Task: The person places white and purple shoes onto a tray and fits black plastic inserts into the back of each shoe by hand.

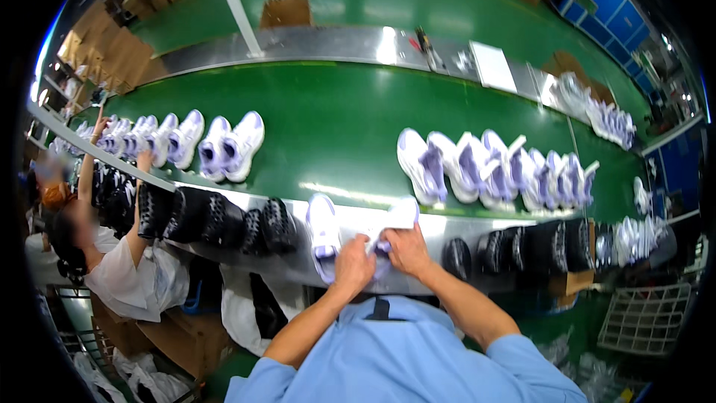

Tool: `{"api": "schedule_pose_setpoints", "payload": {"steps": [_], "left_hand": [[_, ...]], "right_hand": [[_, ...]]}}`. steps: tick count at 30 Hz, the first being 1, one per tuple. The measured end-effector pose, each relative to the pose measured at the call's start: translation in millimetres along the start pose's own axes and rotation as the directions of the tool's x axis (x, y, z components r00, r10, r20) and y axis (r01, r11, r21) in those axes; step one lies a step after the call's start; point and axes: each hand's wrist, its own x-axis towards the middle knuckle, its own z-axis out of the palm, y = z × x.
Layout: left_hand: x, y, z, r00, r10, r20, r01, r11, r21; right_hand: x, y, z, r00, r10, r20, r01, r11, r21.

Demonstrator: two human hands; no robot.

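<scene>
Right in front of me, a white and lavender sneaker (402, 211) is held at the metal edge of the line, its toe pointing away. My right hand (408, 249) is closed round its right side. Curled at the left of the shoe's opening, my left hand (355, 262) pinches at its collar or tongue; the exact spot is hidden by the fingers. A matching sneaker (322, 226) lies just left of my left hand, toe away from me, untouched.
Along the green belt (328, 127) stand white-lavender sneakers, a row at left (216, 149) and another at right (485, 168). Black shoes or lasts (278, 225) line the near ledge on both sides. At left a co-worker (123, 272) reaches over the line. A wire basket (646, 319) stands lower right.
</scene>
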Motion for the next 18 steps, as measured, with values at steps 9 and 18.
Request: {"api": "schedule_pose_setpoints", "payload": {"steps": [9, 18], "left_hand": [[1, 60, -2, 0.948, -0.300, 0.106, 0.304, 0.953, -0.019], [8, 30, 32, 0.900, -0.433, -0.060, 0.424, 0.898, -0.121]], "right_hand": [[-53, -40, -11, 0.798, 0.559, -0.225, -0.377, 0.754, 0.538], [-48, -32, 41, 0.678, 0.731, 0.078, -0.534, 0.416, 0.736]]}}
